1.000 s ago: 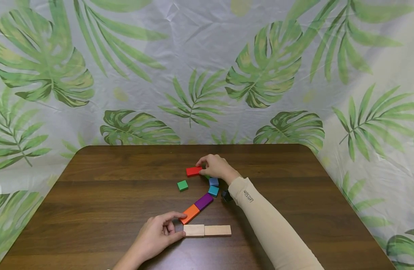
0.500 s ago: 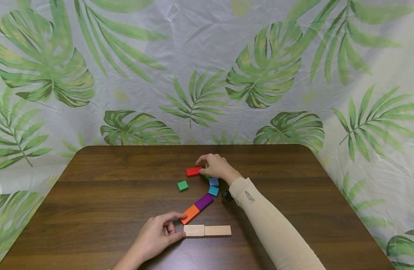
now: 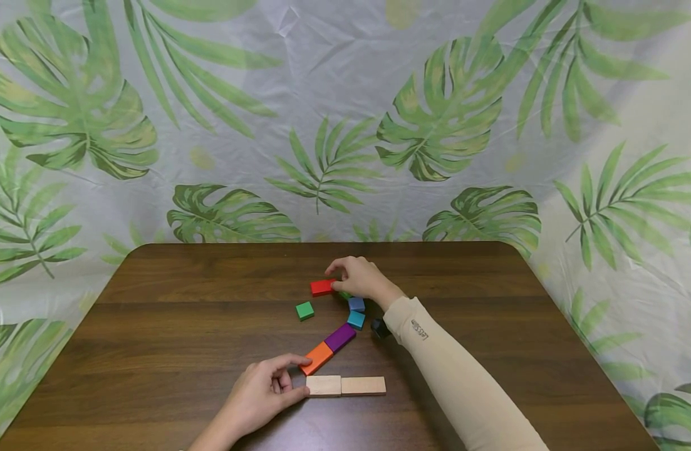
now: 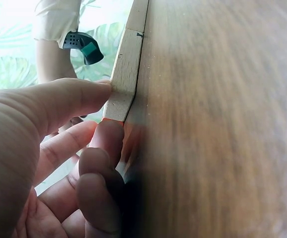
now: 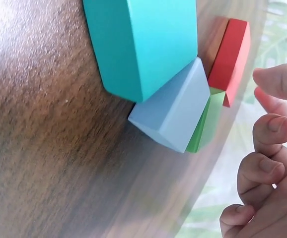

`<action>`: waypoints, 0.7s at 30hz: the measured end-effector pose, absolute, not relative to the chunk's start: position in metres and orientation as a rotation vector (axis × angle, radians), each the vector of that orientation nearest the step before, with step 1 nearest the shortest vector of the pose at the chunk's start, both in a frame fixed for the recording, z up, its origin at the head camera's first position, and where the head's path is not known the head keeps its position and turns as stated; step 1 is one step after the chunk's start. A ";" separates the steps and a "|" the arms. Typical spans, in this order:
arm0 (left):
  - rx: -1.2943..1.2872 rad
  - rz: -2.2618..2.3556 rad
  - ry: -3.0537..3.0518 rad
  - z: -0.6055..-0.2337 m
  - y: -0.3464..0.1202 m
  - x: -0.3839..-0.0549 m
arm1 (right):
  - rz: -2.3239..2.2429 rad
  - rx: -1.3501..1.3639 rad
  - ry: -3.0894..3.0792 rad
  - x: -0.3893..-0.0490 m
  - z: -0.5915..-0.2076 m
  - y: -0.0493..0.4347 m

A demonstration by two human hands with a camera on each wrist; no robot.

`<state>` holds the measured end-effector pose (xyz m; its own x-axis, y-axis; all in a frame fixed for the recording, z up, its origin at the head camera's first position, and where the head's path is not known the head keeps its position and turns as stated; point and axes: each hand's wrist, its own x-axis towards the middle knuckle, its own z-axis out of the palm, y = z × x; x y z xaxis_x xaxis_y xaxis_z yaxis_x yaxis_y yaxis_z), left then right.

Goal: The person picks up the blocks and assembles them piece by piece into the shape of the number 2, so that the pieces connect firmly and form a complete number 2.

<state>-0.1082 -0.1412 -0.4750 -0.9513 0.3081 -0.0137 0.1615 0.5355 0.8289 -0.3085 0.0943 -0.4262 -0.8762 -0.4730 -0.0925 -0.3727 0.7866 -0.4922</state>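
Observation:
My left hand lies at the near end of a curved row of blocks. Its thumb touches the left end of a plain wooden block, and its index fingertip rests on an orange block; the other fingers bend inward. At the row's far end, my right hand is beside a red block, thumb and fingers spread apart with nothing between them. The right wrist view shows a gap between its fingers and the red block. A green block there, mostly hidden by my hand in the head view, adjoins the red one.
Purple, turquoise and light blue blocks continue the row. A second wooden block abuts the first. A loose green block lies left of the row on the brown table. A leaf-print cloth hangs behind.
My right index finger has shifted very slightly up and left, and the right sleeve a little to the right. The left hand and the blocks look the same.

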 end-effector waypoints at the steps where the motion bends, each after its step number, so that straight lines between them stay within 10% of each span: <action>1: 0.398 1.382 2.610 -0.475 -0.141 -0.108 | -0.698 -0.668 2.761 -0.308 -0.426 0.094; 21: 0.414 1.389 2.603 -0.474 -0.142 -0.108 | -0.680 -0.855 2.681 -0.286 -0.426 0.072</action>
